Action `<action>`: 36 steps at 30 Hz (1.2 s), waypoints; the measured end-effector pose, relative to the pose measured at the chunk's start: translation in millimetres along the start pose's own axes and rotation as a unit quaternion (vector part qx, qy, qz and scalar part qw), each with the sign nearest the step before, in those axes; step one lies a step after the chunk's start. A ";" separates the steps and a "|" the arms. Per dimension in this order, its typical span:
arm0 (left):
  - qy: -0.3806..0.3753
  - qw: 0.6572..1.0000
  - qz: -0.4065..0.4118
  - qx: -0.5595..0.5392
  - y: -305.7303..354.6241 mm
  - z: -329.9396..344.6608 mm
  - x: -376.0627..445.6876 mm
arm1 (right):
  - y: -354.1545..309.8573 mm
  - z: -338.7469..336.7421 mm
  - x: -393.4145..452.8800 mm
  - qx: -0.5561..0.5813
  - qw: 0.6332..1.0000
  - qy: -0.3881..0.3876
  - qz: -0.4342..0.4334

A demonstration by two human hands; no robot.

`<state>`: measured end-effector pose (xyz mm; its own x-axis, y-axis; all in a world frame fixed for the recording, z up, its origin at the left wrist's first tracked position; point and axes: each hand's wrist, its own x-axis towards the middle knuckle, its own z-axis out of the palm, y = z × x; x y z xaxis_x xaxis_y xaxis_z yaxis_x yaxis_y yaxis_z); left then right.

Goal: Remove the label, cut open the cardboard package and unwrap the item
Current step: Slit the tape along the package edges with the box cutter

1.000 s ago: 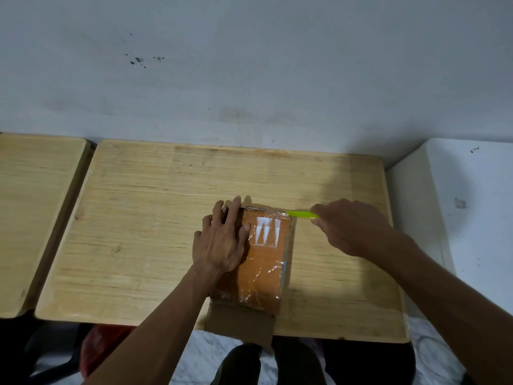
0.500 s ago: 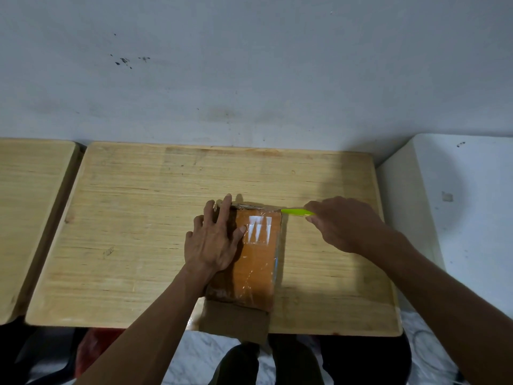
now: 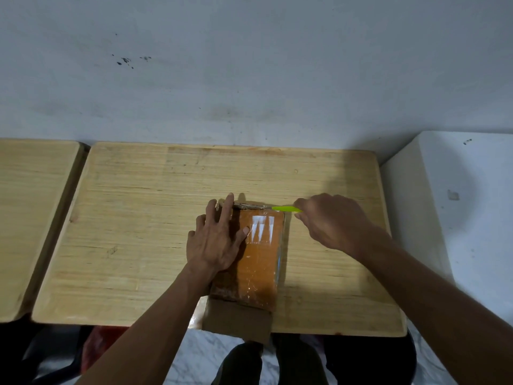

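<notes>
Pinning the package (image 3: 256,257) flat, left hand (image 3: 215,243) spread; right hand (image 3: 331,220) grips the green cutter (image 3: 286,208) at its far end, crosswise to its long axis.

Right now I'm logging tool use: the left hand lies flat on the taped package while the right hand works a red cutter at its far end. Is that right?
Not quite: the cutter is bright green, not red, as the head view shows. The rest holds: the left hand lies flat on the taped package while the right hand works it at the far end.

Both forearms are bare, no sleeves, rings or watch; dark trousers (image 3: 241,365) below.
</notes>
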<state>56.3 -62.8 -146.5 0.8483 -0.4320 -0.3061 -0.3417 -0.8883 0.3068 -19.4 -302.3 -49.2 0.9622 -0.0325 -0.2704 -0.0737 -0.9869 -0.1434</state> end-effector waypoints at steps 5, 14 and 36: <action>0.003 1.000 -0.006 0.007 -0.6 0.6 -0.4 | 11.4 -10.2 -9.3 -0.036 0.999 -0.017 -0.004; -0.003 1.000 -0.013 0.006 0.1 -0.2 1.4 | 24.2 -7.9 -9.1 -0.020 0.999 -0.041 0.012; -0.023 0.994 0.013 -0.102 -2.0 -3.6 -0.1 | -98.2 84.0 -60.3 0.453 0.835 0.043 0.311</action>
<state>58.4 -60.4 -143.8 0.8199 -0.4643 -0.3350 -0.2695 -0.8292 0.4896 -92.2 -190.2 -98.8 0.6762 -0.5433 -0.4976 -0.6967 -0.2522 -0.6715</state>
